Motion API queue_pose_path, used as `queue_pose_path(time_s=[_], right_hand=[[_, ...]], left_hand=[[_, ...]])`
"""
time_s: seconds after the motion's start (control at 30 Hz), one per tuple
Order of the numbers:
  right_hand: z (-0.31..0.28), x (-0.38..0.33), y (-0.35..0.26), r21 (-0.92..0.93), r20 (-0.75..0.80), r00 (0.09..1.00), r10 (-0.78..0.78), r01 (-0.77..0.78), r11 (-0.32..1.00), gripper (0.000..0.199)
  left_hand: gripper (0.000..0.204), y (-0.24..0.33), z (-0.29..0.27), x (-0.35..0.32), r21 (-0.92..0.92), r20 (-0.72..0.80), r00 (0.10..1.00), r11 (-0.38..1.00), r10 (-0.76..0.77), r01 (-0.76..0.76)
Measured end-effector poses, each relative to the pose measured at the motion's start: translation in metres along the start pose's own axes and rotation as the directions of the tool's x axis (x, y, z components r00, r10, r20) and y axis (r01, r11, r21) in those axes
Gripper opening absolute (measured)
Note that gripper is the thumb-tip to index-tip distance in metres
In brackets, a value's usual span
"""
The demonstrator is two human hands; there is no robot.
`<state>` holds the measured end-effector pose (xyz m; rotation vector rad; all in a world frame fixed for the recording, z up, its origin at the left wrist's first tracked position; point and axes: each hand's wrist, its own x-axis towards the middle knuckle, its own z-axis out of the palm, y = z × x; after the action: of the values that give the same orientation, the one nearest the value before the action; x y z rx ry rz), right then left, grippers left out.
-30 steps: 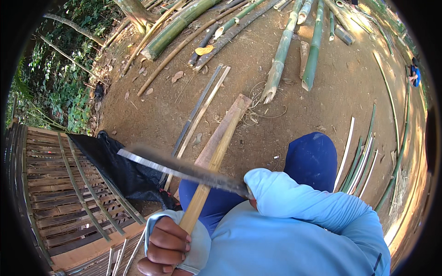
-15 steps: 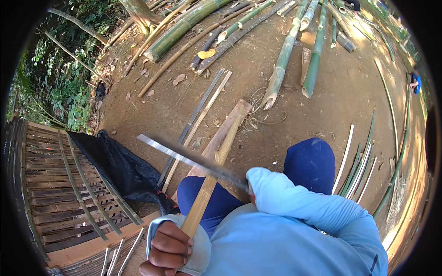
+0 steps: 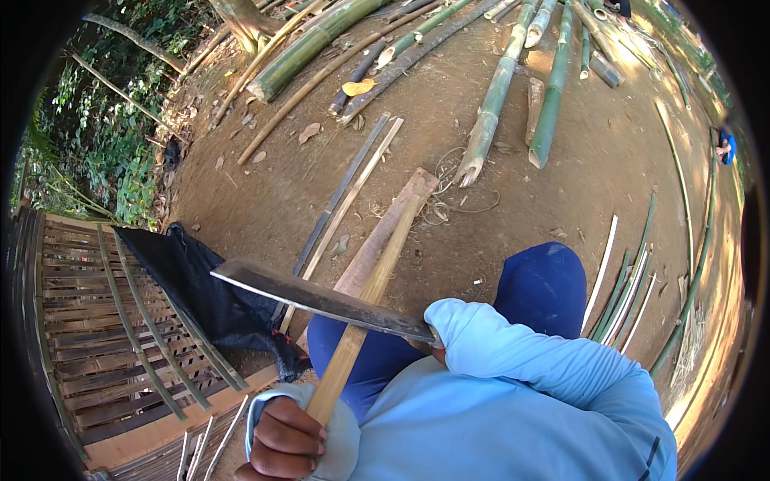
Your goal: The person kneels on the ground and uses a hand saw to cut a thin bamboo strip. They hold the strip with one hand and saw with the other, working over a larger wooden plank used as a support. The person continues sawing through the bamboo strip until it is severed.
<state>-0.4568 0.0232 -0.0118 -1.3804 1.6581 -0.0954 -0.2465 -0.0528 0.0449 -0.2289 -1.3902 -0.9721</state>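
Observation:
My left hand (image 3: 282, 439), at the lower left, is wrapped round the near end of a pale split bamboo strip (image 3: 341, 373). This strip slants up and away across my left thigh, its far part lying along a reddish-brown wooden board (image 3: 373, 252). Across the strip lies the broad dark blade of a machete (image 3: 317, 298), its tip pointing left. A light blue sleeve mostly hides my right hand (image 3: 438, 353), which is closed on the machete's handle end. The handle itself is out of sight.
A slatted bamboo panel (image 3: 104, 329) and black cloth (image 3: 188, 272) lie on the left. Two long strips (image 3: 341, 212) rest beyond the board. Green bamboo poles (image 3: 491, 120) spread across the far ground. Thin strips (image 3: 622, 301) lie right of my knee. Another person (image 3: 726, 148) is at the far right.
The machete blade has moved down the bamboo strip, toward my left hand, and its tip has shifted left. More of the blade's flat side shows. Both hands keep their hold.

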Motion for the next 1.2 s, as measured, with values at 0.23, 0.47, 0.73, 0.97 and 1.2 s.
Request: queue_pose_path(time_s=[0.23,0.47,0.73,0.97,1.2], right_hand=[[-0.008,0.004,-0.014,-0.053,0.11,0.993,0.047,-0.042,0.998,0.017],[-0.002,0.018,0.004,-0.012,0.088,0.991,0.101,-0.101,0.995,0.017],[-0.013,0.023,0.005,-0.02,0.008,0.997,0.078,-0.078,0.997,0.024],[-0.009,0.03,0.01,-0.033,-0.012,0.998,0.059,-0.06,0.998,0.027],[-0.005,0.05,0.04,-0.109,-0.04,0.988,0.147,-0.151,0.983,0.019]], left_hand=[[0.016,0.004,0.001,-0.001,0.001,0.01,0.996,0.996,-0.088,0.088],[0.017,0.002,0.0,-0.004,-0.02,0.049,0.998,0.998,-0.051,0.052],[0.017,0.006,0.008,-0.011,0.021,-0.07,0.996,0.998,-0.051,0.052],[0.018,0.011,-0.002,-0.008,0.004,0.039,0.995,0.995,-0.095,0.095],[0.018,0.002,-0.005,-0.01,-0.08,0.14,0.989,0.996,0.05,-0.039]])
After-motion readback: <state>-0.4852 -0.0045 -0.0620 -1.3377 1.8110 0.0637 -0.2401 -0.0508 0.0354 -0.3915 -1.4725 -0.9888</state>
